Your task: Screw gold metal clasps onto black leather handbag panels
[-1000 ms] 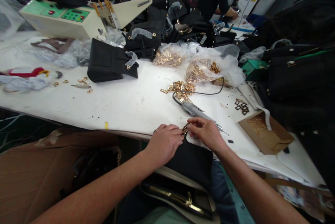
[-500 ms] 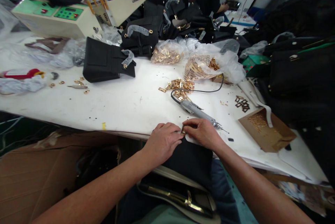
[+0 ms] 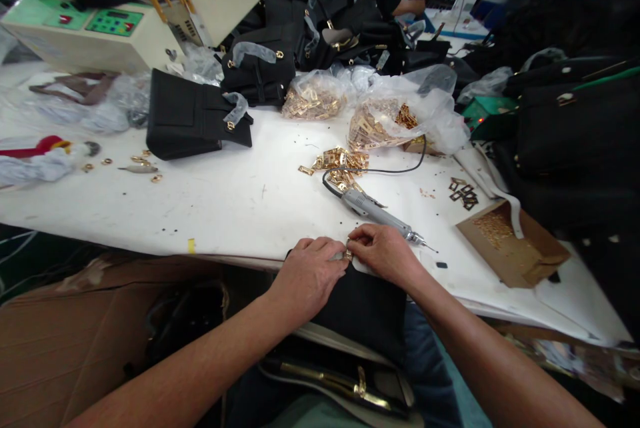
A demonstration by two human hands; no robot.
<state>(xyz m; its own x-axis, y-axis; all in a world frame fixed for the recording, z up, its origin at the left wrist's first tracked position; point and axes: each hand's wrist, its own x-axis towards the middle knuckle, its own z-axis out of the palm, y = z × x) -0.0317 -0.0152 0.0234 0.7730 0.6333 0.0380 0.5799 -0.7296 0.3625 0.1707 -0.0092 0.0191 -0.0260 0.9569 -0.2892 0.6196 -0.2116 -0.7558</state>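
Observation:
A black bag (image 3: 367, 311) lies in my lap against the table edge, its lower opening showing a gold zip (image 3: 325, 375). My left hand (image 3: 313, 275) grips the upper edge of this bag, its fingers curled over the black material. Beside it, my right hand (image 3: 383, 251) pinches a small gold metal fitting (image 3: 348, 252) between thumb and fingers at the bag's edge. The fingertips of both hands almost meet there, partly hiding the fitting. Just beyond the hands rests a grey electric screwdriver (image 3: 375, 208) with its bit pointing right.
Loose gold fittings (image 3: 340, 165) are heaped behind the screwdriver, with plastic bags of fittings (image 3: 373, 123) farther back. On the right stand a cardboard box of small screws (image 3: 520, 251) and dark frames (image 3: 463, 193). A finished-looking black bag (image 3: 183, 115) and a cream machine (image 3: 100, 31) occupy the left.
The view has shifted slightly, moving the table items a little left. Both hands stay at the bag's edge; the fitting between the right fingers appears slightly turned.

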